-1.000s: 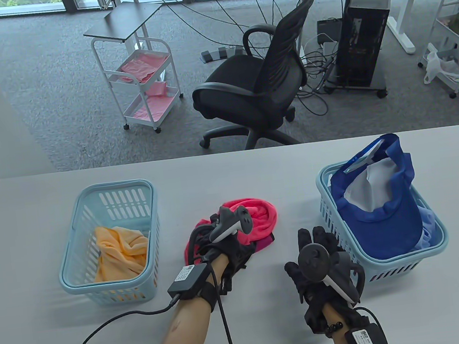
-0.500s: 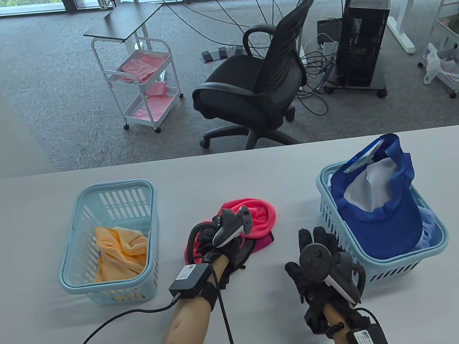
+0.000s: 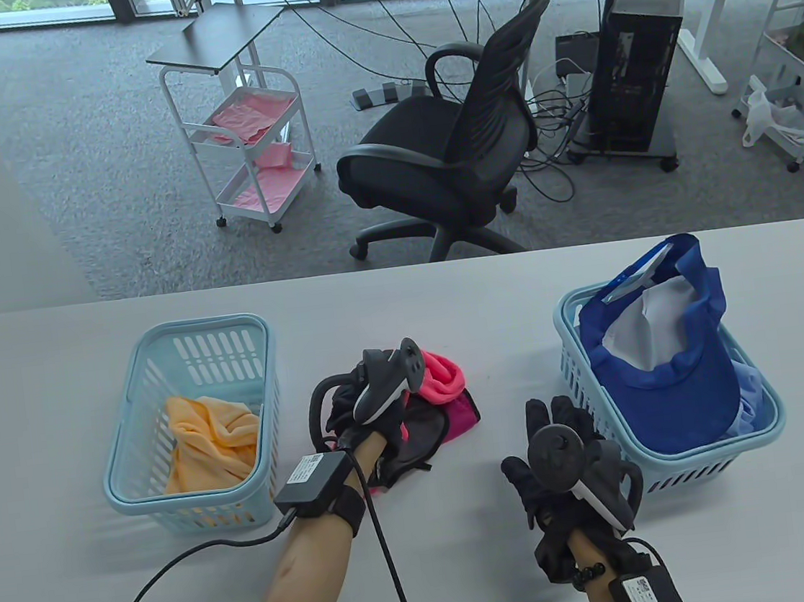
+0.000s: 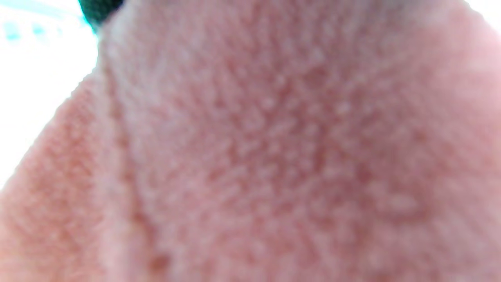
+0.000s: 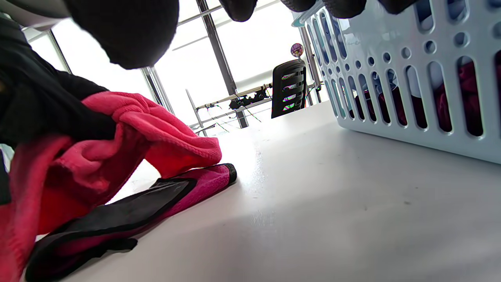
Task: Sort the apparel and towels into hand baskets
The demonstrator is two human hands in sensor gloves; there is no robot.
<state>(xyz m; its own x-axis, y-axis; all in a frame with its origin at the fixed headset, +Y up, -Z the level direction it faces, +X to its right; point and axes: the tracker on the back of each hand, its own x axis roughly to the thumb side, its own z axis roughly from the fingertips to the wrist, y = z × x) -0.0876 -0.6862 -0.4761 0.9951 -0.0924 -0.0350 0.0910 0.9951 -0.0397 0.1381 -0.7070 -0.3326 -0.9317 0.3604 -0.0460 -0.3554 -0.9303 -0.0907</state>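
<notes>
Clenched in my left hand [image 3: 380, 427], the pink towel [image 3: 443, 379] bunches near mid-table; its basket [image 3: 140, 483], probably the orange-towel one, lies leftward. Right hand [image 3: 561, 453] rests slack beside the other basket [image 3: 681, 461].

Left wrist view blurred out by pink cloth

The pink towel [image 4: 274, 156] filled the lens, seemingly pressed against it; in the table view the tracker hid the left hand's [image 3: 381, 434] fingers.

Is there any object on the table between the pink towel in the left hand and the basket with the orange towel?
Nothing visible: only bare table lies between the pink towel, held by the left hand, and the left basket.
</notes>
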